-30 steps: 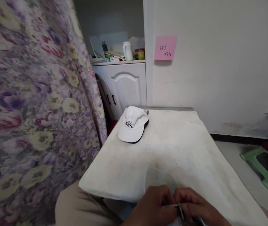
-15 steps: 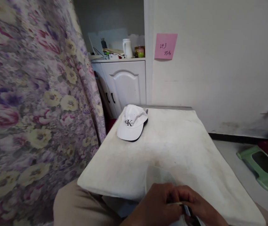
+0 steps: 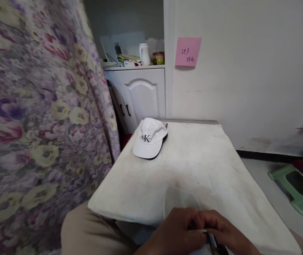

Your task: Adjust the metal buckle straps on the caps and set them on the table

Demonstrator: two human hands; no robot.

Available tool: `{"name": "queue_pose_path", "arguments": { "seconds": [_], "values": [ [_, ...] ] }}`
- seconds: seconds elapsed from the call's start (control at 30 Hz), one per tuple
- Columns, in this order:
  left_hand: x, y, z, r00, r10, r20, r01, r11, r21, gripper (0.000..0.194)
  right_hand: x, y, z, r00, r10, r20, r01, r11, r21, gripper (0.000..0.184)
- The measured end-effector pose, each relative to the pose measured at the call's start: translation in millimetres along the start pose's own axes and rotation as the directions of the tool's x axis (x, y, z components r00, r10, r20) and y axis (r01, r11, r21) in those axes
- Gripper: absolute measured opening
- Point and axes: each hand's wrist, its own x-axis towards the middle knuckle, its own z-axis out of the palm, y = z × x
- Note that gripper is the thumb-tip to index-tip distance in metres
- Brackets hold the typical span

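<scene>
My left hand and my right hand are together at the bottom edge of the view, over the near end of a white cloth-covered table. Both are closed in a pinch on a thin flat strip, whitish with a dark end, too small to name. Just beyond the fingers lies a pale rounded piece of fabric on the cloth. A white cap with a black logo rests at the table's far left corner, well away from both hands.
A flowered purple curtain hangs close on the left. Behind it stands a white cabinet with a jug and jars on top. A pink note is stuck to the wall. A green plastic stool sits on the floor at right.
The hands have stayed pinched together on the strip and shifted slightly. The view has moved a little; the cap has not moved.
</scene>
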Motion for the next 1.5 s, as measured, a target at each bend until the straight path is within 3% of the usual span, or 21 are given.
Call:
{"name": "queue_pose_path", "arguments": {
  "seconds": [0.2, 0.43, 0.63, 0.93, 1.07, 1.17, 1.37, 1.5],
  "values": [
    [2, -4, -4.6, 0.994, -0.092, -0.061, 0.101, 0.98, 0.171, 0.014, -9, -1, -4, 1.0, 0.01, -0.019, -0.007, 0.99, 0.138, 0.031],
    [-1, -11, -15.0, 0.998, -0.029, 0.05, 0.029, 1.0, 0.0, 0.027, -12, -19, 1, 1.0, 0.0, -0.001, 0.0, 0.993, 0.116, 0.04],
    [-6, -12, -23.1, 0.996, -0.014, 0.088, 0.026, 0.99, -0.137, 0.025, -19, -27, 9, 1.0, 0.017, -0.01, -0.016, 0.992, 0.123, 0.037],
    [-10, -18, -26.1, 0.989, -0.06, 0.137, 0.068, 0.996, -0.059, 0.026, -22, -61, 26, 0.989, 0.13, -0.069, -0.128, 0.991, 0.036, 0.037],
    [-12, -13, -32.1, 0.979, 0.035, 0.202, -0.014, 0.995, -0.102, 0.03, -19, -53, 19, 0.998, 0.054, 0.026, -0.055, 0.998, 0.025, 0.038],
    [-12, -8, -34.9, 0.969, 0.087, 0.231, -0.061, 0.991, -0.12, 0.029, -17, -48, 17, 0.998, 0.055, 0.016, -0.056, 0.998, 0.025, 0.036],
    [-12, -9, -30.6, 0.983, 0.016, 0.185, -0.009, 0.999, -0.037, 0.018, -20, -55, 23, 0.996, 0.086, -0.017, -0.086, 0.996, -0.003, 0.039],
    [-10, -13, -29.0, 0.988, -0.003, 0.157, 0.011, 0.999, -0.049, 0.017, -26, -56, 24, 0.981, 0.154, -0.114, -0.162, 0.985, -0.066, 0.042]
  ]
}}
